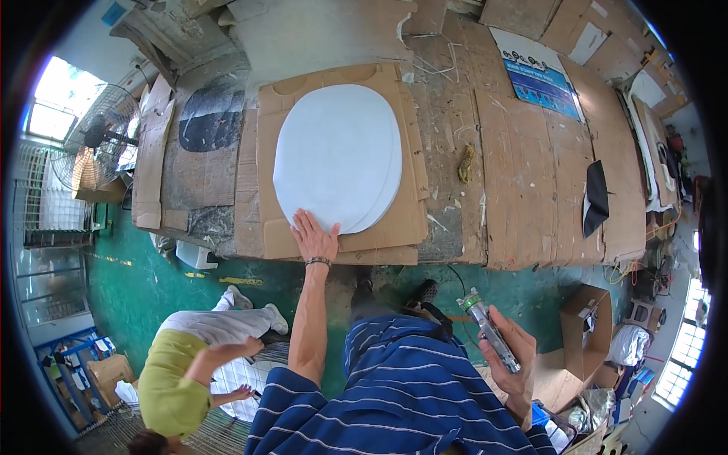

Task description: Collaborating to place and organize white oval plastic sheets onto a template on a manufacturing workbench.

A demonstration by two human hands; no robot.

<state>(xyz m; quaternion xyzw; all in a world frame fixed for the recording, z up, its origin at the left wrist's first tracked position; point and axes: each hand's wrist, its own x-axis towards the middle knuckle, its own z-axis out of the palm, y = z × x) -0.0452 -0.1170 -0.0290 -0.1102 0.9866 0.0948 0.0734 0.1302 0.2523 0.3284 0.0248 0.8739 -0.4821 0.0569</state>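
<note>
On the cardboard-covered table lies a small stack of white oval sheets (337, 152), their edges slightly offset at the right. My left hand (313, 236) rests with spread fingers on the near edge of the stack, partly over the cardboard sheet (265, 152) beneath it. Off the table's near side, my right hand (509, 350) is wrapped around a silver metal tool with a green ring at its front end, which looks like a spray gun (491, 334). A thin dark hose runs near its tip.
The long table (531, 189) carries a black piece (596, 199), a blue printed sheet (538, 82) and a yellowish-brown object (465, 163). A fan (95, 136) stands left. A person in a yellow-green shirt (174, 379) works at lower left. An open carton (585, 334) stands right.
</note>
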